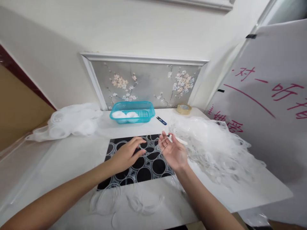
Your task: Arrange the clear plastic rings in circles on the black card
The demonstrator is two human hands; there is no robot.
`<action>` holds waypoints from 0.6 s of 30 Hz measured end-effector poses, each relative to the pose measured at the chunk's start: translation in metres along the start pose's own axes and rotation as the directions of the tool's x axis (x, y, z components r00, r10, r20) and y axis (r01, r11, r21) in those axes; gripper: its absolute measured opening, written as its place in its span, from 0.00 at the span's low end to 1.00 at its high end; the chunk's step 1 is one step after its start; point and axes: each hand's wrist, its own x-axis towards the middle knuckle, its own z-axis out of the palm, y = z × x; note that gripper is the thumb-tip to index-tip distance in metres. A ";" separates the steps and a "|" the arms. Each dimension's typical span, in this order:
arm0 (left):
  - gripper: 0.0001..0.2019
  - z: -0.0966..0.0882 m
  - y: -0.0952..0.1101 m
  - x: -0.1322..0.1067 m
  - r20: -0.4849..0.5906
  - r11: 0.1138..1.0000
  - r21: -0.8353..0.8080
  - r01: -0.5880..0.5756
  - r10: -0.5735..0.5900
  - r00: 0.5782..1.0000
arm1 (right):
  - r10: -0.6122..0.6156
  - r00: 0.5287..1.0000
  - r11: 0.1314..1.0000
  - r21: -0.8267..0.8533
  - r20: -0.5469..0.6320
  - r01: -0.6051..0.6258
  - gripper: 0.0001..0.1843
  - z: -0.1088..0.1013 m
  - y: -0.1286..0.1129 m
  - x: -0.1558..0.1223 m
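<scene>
A black mat [138, 162] lies on the white table, with sheer white mesh [151, 155] full of round cut-out holes spread over it. My left hand [130, 151] is over the mesh, palm down, fingers loosely bent and thumb apart, nothing visible in it. My right hand [173, 151] is turned palm up at the mat's right edge, fingers spread and slightly curled. I see no object in its palm. Just behind it a white stick-like thing [179, 140] is partly hidden. Loose mesh scraps [144, 204] lie in front of the mat.
A blue plastic basket [150, 118] holding white round pieces [125, 115] stands at the back. Near it are blue thread snips [161, 120] and a tape roll [184, 109]. White mesh is heaped at left [72, 119] and right [211, 140]. A wall rises behind the table.
</scene>
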 end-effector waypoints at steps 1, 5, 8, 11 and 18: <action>0.17 -0.004 -0.011 -0.015 -0.009 0.998 0.062 0.027 -0.027 1.000 | -0.015 1.000 0.999 -0.047 0.017 0.015 0.05 0.001 0.001 0.001; 0.23 -0.008 -0.053 -0.070 0.031 0.950 0.303 0.080 -0.093 0.995 | 0.011 0.992 0.902 -0.430 0.128 0.045 0.08 0.011 0.027 0.014; 0.24 0.004 -0.070 -0.097 0.062 0.919 0.393 -0.026 0.002 0.998 | 0.082 0.977 0.682 -0.726 0.199 0.091 0.12 0.022 0.065 0.030; 0.25 0.015 -0.072 -0.109 0.060 0.893 0.439 -0.104 0.087 0.994 | 0.139 0.954 0.468 -0.867 0.264 0.171 0.14 0.026 0.103 0.045; 0.27 0.020 -0.073 -0.115 0.091 0.906 0.406 -0.120 0.090 0.992 | 0.097 0.937 0.210 -0.927 0.336 0.311 0.10 0.016 0.136 0.055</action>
